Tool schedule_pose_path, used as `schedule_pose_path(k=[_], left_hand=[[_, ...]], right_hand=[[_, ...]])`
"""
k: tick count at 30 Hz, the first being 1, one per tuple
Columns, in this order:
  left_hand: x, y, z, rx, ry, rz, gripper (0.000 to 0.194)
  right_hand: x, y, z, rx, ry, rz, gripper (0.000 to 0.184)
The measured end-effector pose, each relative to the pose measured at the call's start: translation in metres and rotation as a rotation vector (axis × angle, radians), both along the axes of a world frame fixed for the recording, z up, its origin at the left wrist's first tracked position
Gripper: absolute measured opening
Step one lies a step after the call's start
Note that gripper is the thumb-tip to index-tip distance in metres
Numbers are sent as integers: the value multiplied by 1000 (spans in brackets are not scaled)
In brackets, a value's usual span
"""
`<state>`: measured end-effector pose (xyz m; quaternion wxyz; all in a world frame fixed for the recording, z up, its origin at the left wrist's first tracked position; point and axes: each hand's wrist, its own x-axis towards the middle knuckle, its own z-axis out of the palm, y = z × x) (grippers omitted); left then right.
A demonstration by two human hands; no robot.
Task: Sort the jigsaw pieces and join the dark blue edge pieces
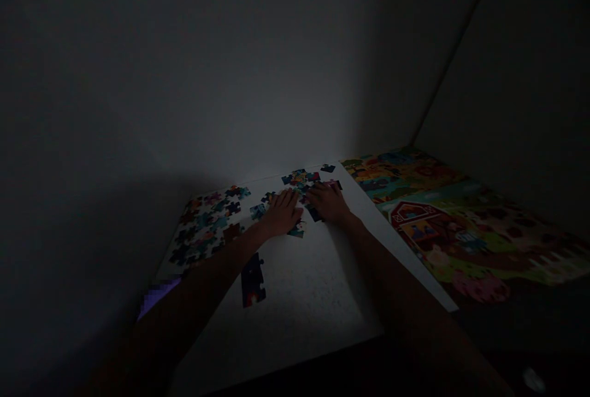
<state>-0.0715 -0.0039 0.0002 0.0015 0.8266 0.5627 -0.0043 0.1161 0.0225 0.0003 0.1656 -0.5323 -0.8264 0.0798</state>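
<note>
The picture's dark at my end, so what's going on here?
A person's left hand and right hand lie palm-down, side by side, on a cluster of jigsaw pieces toward the far side of a white surface. More pieces lie to the left, and a dark strip lies nearer the person. A farm-themed picture lies to the right.

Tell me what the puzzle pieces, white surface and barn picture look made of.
Puzzle pieces: likely printed cardboard, being flat with interlocking knobs. White surface: perhaps painted or laminated board, smooth with faint mottling. Barn picture: probably printed paper or card, flat and illustrated. Dimness leaves print gloss unclear.
</note>
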Motion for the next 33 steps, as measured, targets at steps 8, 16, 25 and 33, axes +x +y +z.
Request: schedule_pose_path(k=[8, 16, 25, 33], left_hand=[[21, 60, 14, 49, -46, -75, 50], [-20, 78, 6, -20, -33, 4, 51], [-37, 25, 1, 22, -25, 137, 56], [-1, 44, -4, -15, -46, -33, 52]], right_hand=[[-1, 4, 2, -15, 208, 120, 42], [-3, 2, -8, 36, 81, 12, 46], [-8, -5, -1, -39, 17, -295, 64], [-5, 0, -4, -48, 79, -46, 49]])
